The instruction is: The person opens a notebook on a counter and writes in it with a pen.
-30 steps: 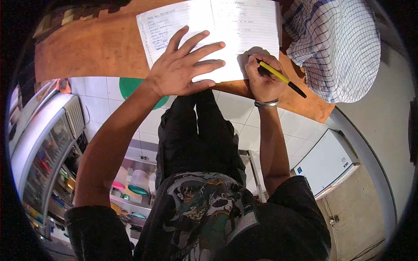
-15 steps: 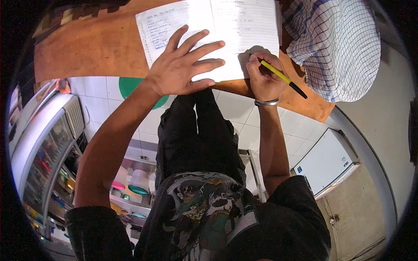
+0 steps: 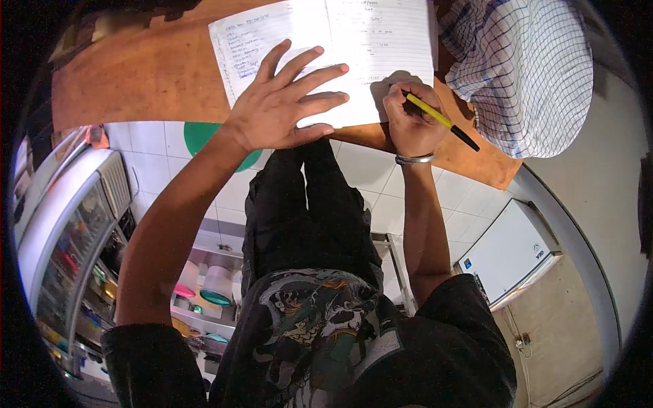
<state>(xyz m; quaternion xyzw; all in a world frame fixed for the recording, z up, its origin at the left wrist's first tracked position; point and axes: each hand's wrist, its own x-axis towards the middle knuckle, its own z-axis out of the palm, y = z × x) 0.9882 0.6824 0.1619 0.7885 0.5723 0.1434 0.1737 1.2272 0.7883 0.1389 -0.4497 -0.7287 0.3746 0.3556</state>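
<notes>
An open notebook (image 3: 381,41) with lined, handwritten pages lies on the wooden table. Across the lower part of its left page my left hand (image 3: 275,105) rests flat, fingers spread, holding nothing. On the lower right page my right hand (image 3: 415,122) grips a yellow pen (image 3: 428,109) with a black end. The pen slants, its black end pointing down and to the right, and the writing tip is mostly hidden by my fingers and their shadow. A silver bracelet (image 3: 415,160) circles my right wrist.
A checked cloth (image 3: 524,81) is bunched at the right of the brown wooden table (image 3: 136,75). Below are white floor tiles, a green round item (image 3: 201,136), a glass-fronted case (image 3: 71,251) at left, a rack with containers (image 3: 218,282) and a white box-like appliance (image 3: 510,248).
Both hands hold nearly the same pose, with the pen still on the right page. The whole view has shifted very slightly.
</notes>
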